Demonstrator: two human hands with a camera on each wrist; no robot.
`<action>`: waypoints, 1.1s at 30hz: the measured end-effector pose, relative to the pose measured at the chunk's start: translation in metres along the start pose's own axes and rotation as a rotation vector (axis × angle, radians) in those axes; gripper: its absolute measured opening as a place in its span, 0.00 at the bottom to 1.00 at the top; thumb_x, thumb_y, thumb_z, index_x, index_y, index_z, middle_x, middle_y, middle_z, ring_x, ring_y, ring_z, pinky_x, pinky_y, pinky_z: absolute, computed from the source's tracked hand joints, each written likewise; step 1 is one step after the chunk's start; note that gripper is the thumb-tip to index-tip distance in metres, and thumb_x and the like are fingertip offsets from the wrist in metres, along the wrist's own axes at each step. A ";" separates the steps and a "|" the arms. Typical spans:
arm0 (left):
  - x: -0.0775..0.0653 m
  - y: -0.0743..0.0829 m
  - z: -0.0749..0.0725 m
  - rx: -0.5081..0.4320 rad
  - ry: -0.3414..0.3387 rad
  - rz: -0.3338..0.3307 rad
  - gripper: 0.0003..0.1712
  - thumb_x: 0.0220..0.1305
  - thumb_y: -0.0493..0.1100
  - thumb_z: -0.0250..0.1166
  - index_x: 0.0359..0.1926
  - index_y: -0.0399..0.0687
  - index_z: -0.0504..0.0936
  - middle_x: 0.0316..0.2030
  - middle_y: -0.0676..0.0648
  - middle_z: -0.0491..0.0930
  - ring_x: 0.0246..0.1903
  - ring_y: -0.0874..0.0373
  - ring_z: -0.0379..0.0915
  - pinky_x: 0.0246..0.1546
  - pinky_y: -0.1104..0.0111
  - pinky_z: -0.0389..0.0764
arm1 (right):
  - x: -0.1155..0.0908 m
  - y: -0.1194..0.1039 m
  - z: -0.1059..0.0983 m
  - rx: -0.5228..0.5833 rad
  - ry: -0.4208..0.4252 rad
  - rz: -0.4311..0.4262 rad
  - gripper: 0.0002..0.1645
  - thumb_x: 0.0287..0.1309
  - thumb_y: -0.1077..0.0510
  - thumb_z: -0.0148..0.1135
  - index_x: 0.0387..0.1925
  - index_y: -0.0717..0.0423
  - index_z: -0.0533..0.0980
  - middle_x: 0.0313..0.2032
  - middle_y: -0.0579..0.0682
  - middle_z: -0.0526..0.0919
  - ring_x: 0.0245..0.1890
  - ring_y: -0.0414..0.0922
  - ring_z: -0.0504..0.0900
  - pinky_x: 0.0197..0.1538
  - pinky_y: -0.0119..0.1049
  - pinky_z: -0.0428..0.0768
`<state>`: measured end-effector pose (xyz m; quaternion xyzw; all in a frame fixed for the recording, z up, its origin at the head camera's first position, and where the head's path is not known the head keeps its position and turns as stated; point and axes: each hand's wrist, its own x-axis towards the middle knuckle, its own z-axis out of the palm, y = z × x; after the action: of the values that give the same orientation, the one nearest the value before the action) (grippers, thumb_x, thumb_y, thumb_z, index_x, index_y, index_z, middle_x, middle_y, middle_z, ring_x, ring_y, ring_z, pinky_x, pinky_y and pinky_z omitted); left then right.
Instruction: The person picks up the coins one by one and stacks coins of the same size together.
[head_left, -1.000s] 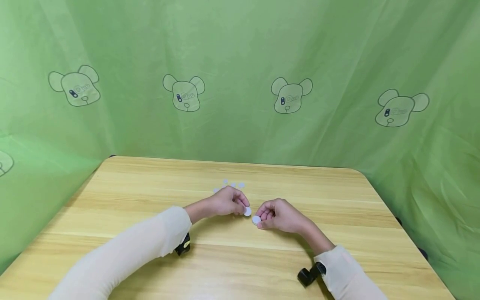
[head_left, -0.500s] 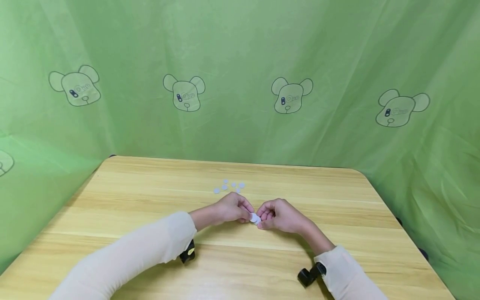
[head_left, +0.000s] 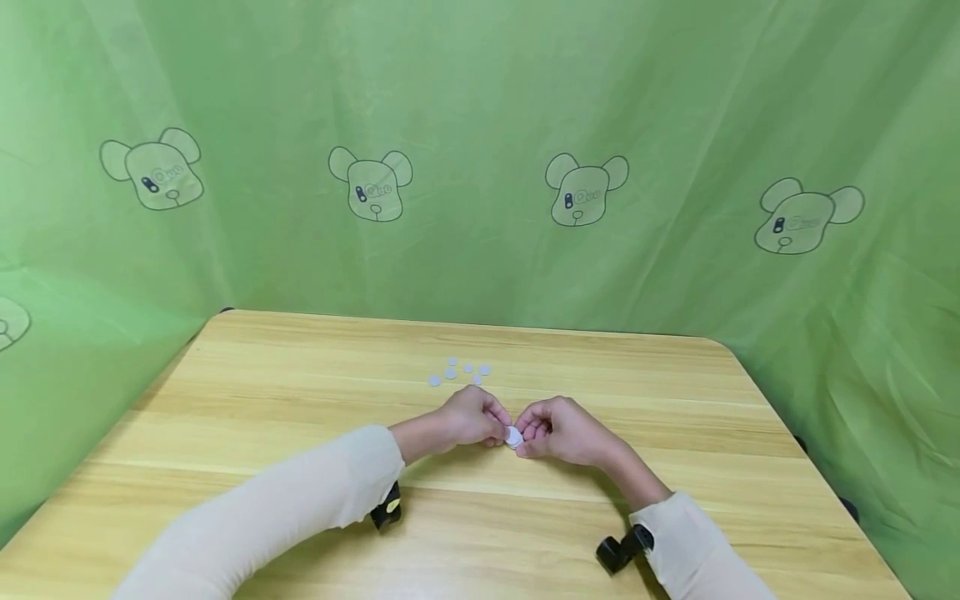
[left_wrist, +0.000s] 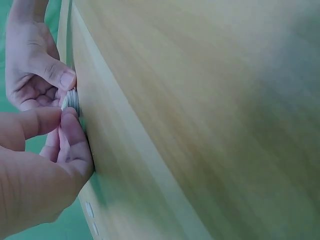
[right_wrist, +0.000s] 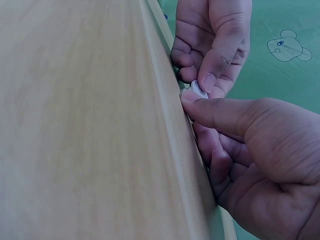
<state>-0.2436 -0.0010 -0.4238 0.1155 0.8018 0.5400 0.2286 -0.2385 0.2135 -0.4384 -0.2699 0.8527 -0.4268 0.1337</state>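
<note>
A small stack of thin, round white discs (left_wrist: 74, 102) stands on the table between both hands. My left hand (head_left: 468, 415) pinches one white disc (head_left: 513, 436) between thumb and finger, tilted at the top of the stack. From the other side, my right hand (head_left: 564, 433) holds the stack by its edges with thumb and fingers. In the right wrist view the disc (right_wrist: 199, 89) shows under the left thumb, while the right thumb covers most of the stack. The fingertips of both hands almost meet there.
Several loose white discs (head_left: 451, 374) lie scattered flat on the wooden table (head_left: 315, 367), beyond the left hand. A green curtain (head_left: 465, 267) with bear-head prints surrounds the table's back and sides. Black wrist cameras (head_left: 613, 553) hang below both sleeves.
My left hand has come right and slightly toward me with its disc, which now lies over the stack. The right hand has stayed in place. Loose discs behind have come into fuller view.
</note>
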 end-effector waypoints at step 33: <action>0.003 -0.003 -0.014 0.033 -0.105 0.031 0.12 0.54 0.26 0.74 0.41 0.32 0.84 0.32 0.44 0.84 0.31 0.56 0.81 0.37 0.69 0.85 | 0.000 -0.001 -0.002 -0.018 -0.016 0.030 0.13 0.54 0.63 0.78 0.40 0.59 0.83 0.31 0.48 0.83 0.32 0.43 0.80 0.35 0.30 0.80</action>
<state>-0.2527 -0.0126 -0.4228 0.1599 0.7956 0.5234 0.2598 -0.2392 0.2143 -0.4362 -0.2616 0.8593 -0.4151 0.1443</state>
